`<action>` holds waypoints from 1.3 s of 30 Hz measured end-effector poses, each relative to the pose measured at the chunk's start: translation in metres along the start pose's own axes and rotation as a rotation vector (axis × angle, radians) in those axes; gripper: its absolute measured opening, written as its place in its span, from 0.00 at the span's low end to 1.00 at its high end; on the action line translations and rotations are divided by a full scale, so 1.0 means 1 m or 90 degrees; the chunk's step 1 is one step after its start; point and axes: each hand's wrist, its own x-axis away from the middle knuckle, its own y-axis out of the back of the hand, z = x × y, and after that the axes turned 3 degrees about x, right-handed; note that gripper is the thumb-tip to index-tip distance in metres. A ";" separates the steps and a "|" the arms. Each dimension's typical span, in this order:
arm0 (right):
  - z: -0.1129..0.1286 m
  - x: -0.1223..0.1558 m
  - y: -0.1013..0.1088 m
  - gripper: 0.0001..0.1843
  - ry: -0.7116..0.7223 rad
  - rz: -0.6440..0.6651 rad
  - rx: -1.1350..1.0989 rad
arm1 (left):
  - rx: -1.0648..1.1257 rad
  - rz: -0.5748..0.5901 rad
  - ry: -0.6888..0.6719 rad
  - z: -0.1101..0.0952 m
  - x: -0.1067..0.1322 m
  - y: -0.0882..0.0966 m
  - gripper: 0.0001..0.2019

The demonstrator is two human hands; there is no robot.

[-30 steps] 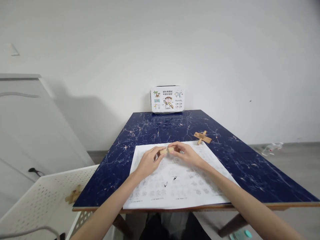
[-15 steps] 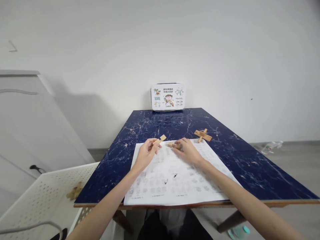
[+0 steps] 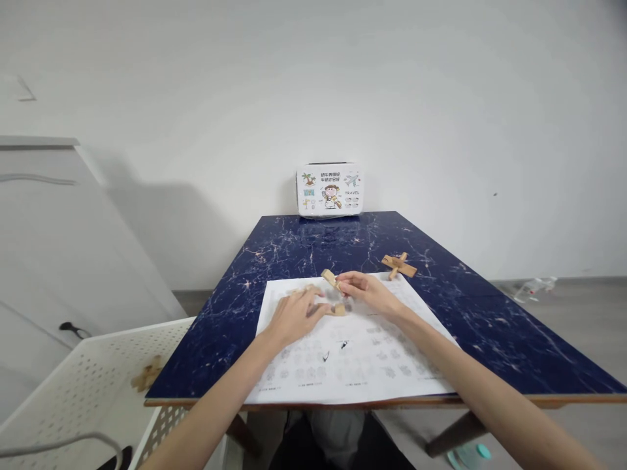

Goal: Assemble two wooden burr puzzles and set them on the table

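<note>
Two hands have met again at the table's six o'clock edge, on the printed sheet: the left hand now lies flat, fingers released, touching a small block; the right hand pinches the wooden stick in its fingers, at twelve o'clock of the block.
</note>
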 end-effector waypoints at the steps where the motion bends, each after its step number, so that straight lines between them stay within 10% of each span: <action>1: 0.002 0.001 -0.001 0.23 0.004 0.010 -0.015 | 0.031 -0.019 0.023 0.000 -0.001 -0.001 0.15; 12: 0.011 0.006 -0.018 0.18 0.062 0.035 0.012 | 0.713 -0.136 0.214 0.004 -0.020 0.005 0.25; 27: 0.001 -0.055 -0.059 0.09 0.187 0.094 0.560 | 0.802 -0.183 0.191 0.021 -0.021 0.005 0.24; 33: -0.001 -0.057 -0.038 0.08 0.097 0.011 0.494 | 0.721 -0.169 0.205 0.019 -0.016 0.006 0.24; 39: -0.003 -0.046 -0.023 0.23 0.024 -0.002 -0.007 | 0.761 -0.135 0.246 0.019 -0.016 0.006 0.20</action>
